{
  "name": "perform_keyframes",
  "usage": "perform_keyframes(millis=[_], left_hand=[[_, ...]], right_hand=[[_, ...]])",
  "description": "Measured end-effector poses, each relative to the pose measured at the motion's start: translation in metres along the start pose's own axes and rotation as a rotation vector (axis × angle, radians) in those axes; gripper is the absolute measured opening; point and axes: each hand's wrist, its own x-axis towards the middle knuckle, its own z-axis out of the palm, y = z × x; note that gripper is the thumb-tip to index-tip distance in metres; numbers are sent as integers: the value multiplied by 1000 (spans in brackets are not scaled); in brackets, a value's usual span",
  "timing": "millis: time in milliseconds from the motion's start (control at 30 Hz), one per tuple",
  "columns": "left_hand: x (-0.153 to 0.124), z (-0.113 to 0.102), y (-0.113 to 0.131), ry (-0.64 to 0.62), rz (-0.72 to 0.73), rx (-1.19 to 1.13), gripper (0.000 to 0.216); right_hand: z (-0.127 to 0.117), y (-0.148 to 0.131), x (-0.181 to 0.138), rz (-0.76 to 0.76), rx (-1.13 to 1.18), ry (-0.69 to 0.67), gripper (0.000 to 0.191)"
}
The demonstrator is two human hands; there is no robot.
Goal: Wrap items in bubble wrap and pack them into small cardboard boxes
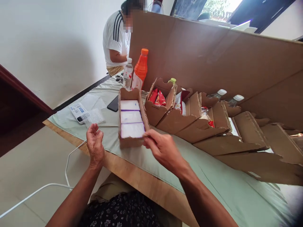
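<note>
In front of me on the green cloth stands a narrow open cardboard box [123, 143]. Inside it lie three white packs [132, 117] with purple edges, in a row. The fingers of my right hand [161, 148] are closed on the box's near right corner. My left hand [95, 144] is held up at the table edge, palm turned inward, fingers loosely apart, with nothing in it. Clear bubble wrap [94, 116] and a white printed packet [78, 111] lie just beyond my left hand. A black phone [113, 103] rests left of the box.
Several cardboard bins [182, 121] with packaged goods line the right side, before a tall cardboard panel [213, 53]. An orange bottle [140, 69] and a water bottle [127, 74] stand behind the box. A white cable [67, 164] hangs at left. Another person [115, 41] sits beyond the table.
</note>
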Motion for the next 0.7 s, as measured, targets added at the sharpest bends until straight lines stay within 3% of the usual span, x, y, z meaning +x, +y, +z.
perform_keyframes(millis=[100, 200, 267, 367, 467, 600, 700], left_hand=[[-10, -1, 9, -132, -15, 17, 68], [-29, 2, 19, -353, -71, 7, 76], [-42, 6, 26, -477, -150, 5, 74], [-59, 10, 32, -582, -262, 63, 59], [-71, 16, 33, -573, -262, 137, 46], [-84, 32, 31, -538, -189, 149, 43], [-93, 64, 28, -633, -164, 112, 49]], right_hand=[[-28, 30, -50, 70, 95, 120, 19], [-52, 64, -97, 183, 154, 331, 19], [-58, 82, -128, 240, 212, 427, 37], [-40, 98, -163, 258, 278, 358, 67], [2, 97, -171, 260, 268, 264, 73], [43, 92, -156, 372, 174, 456, 61], [35, 106, -149, 479, 159, 619, 55]])
